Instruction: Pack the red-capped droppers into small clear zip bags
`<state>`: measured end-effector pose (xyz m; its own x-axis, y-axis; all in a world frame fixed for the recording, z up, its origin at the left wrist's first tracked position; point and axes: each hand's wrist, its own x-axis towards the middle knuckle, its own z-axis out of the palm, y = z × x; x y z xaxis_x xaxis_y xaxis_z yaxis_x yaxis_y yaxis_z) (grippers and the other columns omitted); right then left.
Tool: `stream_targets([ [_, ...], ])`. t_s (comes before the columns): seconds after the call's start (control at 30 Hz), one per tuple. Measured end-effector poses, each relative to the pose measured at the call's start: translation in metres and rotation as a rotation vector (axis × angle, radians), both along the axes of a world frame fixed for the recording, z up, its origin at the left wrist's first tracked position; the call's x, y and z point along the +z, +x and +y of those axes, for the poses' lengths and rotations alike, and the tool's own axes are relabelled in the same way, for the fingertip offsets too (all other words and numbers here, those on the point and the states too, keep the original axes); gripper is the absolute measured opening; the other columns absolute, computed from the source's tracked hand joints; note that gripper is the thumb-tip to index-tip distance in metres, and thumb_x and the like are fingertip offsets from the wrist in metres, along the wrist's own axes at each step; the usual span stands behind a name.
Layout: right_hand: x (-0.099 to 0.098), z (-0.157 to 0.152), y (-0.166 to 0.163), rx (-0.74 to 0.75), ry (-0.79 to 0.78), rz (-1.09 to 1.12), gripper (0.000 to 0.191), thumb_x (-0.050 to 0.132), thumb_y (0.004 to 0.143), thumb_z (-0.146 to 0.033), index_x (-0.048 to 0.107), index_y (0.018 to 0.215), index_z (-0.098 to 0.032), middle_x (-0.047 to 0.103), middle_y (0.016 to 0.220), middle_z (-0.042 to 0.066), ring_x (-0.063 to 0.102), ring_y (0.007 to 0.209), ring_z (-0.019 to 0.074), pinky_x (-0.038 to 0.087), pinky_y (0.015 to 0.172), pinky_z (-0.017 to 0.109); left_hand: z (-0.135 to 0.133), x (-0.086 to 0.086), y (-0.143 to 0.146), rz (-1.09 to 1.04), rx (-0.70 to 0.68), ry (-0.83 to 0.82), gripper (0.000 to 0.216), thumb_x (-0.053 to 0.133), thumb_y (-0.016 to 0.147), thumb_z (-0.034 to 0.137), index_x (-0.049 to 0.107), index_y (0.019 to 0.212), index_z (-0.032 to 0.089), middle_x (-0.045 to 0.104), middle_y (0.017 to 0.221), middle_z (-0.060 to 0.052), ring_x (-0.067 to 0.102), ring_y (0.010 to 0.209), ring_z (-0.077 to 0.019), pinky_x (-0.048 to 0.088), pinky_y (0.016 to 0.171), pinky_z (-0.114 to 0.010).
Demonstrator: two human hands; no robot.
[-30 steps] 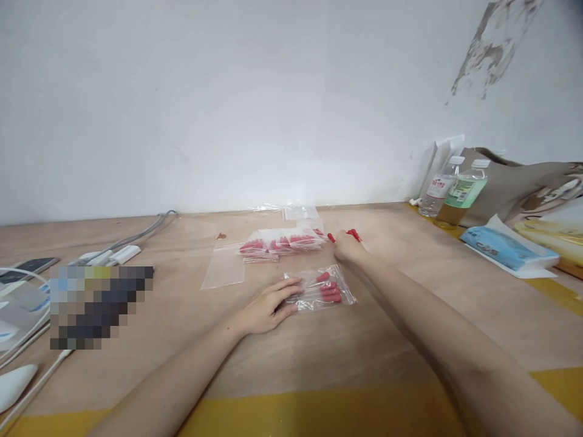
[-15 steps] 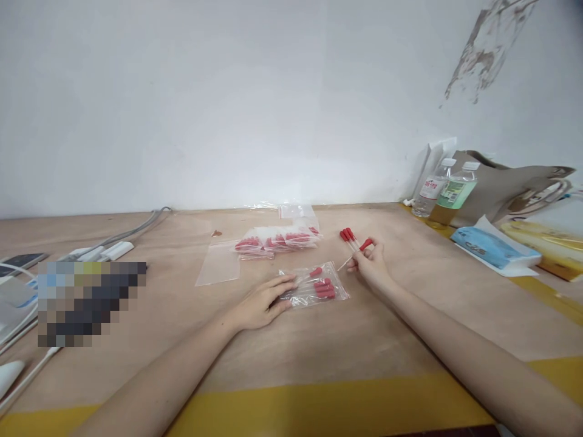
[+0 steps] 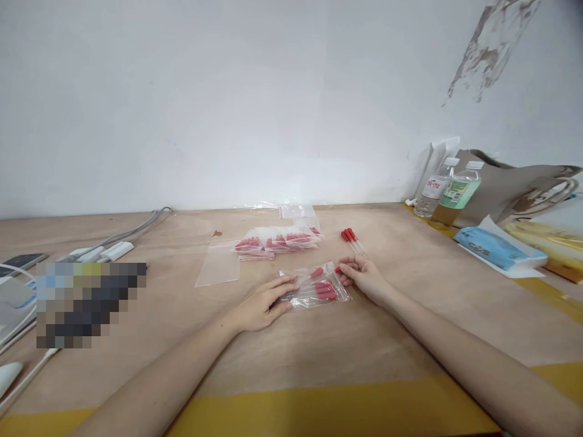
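A clear zip bag [image 3: 303,296] lies flat on the table, with several red-bulbed droppers [image 3: 325,290] inside. My left hand [image 3: 266,303] rests on the bag's left end, fingers stretched out and thumb apart, pressing it down. Between the fingertips of my right hand [image 3: 362,276] is another dropper [image 3: 337,269]; its red bulb shows at the bag's right-hand opening, while its stem is mostly hidden. Just beyond that hand, a few loose droppers [image 3: 350,235] lie side by side with their red bulbs pointing away.
Filled bags of droppers [image 3: 277,241] are piled near the wall, beside a flat clear bag [image 3: 218,264]. Right of them stand two bottles [image 3: 460,191], a tissue pack [image 3: 498,247] and a grey-brown bag [image 3: 505,188]. Cables [image 3: 141,227] and a blurred-out object [image 3: 91,303] lie left.
My right hand has moved left and nearer, bringing its dropper to the bag's opening. The loose droppers stay in place, and my left hand has hardly moved.
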<state>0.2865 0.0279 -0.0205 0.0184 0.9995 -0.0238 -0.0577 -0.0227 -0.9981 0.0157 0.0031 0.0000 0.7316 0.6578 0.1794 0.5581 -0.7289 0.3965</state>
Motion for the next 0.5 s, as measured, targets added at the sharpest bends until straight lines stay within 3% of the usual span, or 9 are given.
stream_targets([
  [0.1, 0.0015, -0.0019, -0.0001, 0.056, 0.014, -0.099, 0.037, 0.070, 0.059, -0.040, 0.047, 0.078, -0.017, 0.055, 0.051, -0.006, 0.049, 0.038, 0.0063, 0.038, 0.035, 0.017, 0.0004, 0.0001, 0.0004, -0.009, -0.003, 0.001, 0.040, 0.043, 0.089, 0.031, 0.040, 0.129, 0.027, 0.037, 0.137, -0.004, 0.037, 0.124, -0.0207, 0.032, 0.103, -0.039],
  [0.27, 0.0060, -0.0039, -0.0050, 0.062, 0.002, -0.228, 0.035, 0.069, 0.058, -0.043, 0.049, 0.072, -0.017, 0.049, 0.043, -0.008, 0.041, 0.034, 0.0043, 0.029, 0.031, 0.015, 0.0017, -0.0014, 0.0000, -0.007, -0.014, 0.009, 0.041, 0.043, 0.089, 0.030, 0.038, 0.130, 0.028, 0.036, 0.138, -0.003, 0.037, 0.124, -0.0200, 0.031, 0.103, -0.039],
  [0.5, 0.0048, -0.0006, -0.0032, 0.042, -0.026, -0.246, 0.035, 0.073, 0.052, -0.040, 0.051, 0.066, -0.016, 0.048, 0.042, -0.007, 0.041, 0.036, 0.0054, 0.032, 0.035, 0.018, 0.0019, -0.0006, -0.0003, 0.020, -0.003, 0.000, 0.039, 0.041, 0.090, 0.032, 0.040, 0.129, 0.029, 0.035, 0.139, -0.002, 0.036, 0.125, -0.0195, 0.031, 0.104, -0.038],
])
